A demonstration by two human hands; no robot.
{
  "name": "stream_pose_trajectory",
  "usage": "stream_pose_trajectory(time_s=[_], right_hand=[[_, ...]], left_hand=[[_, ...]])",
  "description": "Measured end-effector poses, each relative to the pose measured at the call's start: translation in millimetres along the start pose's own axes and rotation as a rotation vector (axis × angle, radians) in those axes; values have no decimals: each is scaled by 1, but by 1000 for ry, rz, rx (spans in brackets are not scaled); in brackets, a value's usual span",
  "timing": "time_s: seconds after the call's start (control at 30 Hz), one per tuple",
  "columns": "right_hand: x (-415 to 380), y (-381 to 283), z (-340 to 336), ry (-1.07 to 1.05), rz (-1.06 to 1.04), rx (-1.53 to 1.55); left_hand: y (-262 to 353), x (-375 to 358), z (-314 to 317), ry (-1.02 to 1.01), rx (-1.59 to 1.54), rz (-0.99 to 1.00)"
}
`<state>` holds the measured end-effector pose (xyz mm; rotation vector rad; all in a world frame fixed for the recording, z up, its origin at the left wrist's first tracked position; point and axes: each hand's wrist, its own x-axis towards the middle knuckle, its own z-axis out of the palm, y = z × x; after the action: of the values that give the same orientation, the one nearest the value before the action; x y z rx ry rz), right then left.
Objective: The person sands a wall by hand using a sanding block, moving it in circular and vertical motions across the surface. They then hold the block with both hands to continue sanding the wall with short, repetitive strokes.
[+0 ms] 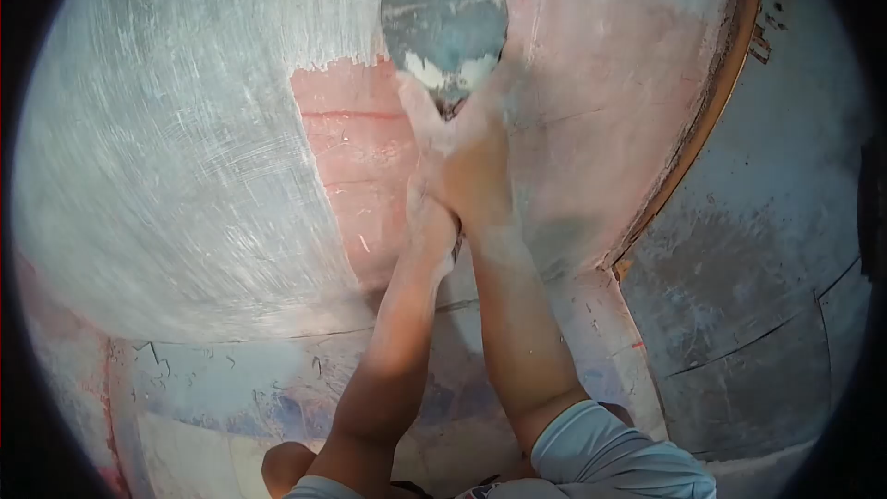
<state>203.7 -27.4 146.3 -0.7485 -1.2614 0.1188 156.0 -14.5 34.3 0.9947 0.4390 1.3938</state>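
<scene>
Behind the dark oval disc (445, 14), both dusty hands (462, 143) overlap.

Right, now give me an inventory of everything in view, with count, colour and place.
oval disc: one, dark teal with pale smears, top centre
curved surface: one, streaked pale grey-green, left and upper middle
bare patches: two, red left of the hands, paler pink right of them
edge strip: one, orange-brown, curving down the right side
lower band: one, pale with bluish stains, below the curved surface
panel: one, grey, cracked, far right
dark shape: one, right edge, unclear
right hand: one, dusty, at the disc's lower edge
left hand: one, dusty, against the right hand's heel
forearms: two, bare, lower middle
sleeves: two, light blue, bottom
</scene>
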Motion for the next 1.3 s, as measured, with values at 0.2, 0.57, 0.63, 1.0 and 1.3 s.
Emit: stream_pose_trajectory(time_s=[0.2,0.57,0.63,1.0,1.3], right_hand=[[-43,12,-10,19,-33,-61],[-15,7,-1,-6,-33,-60],[-34,-1,-8,-42,78,-13],[5,-23,3,-35,48,72],[-20,-2,2,-11,-29,10]], left_hand=[[-31,-38,-13,46,-39,-29],[-26,-14,-27,37,58,28],[-30,-25,-28,-88,124,0],[-32,43,-63,218,68,53],[-65,11,-64,165,368,126]])
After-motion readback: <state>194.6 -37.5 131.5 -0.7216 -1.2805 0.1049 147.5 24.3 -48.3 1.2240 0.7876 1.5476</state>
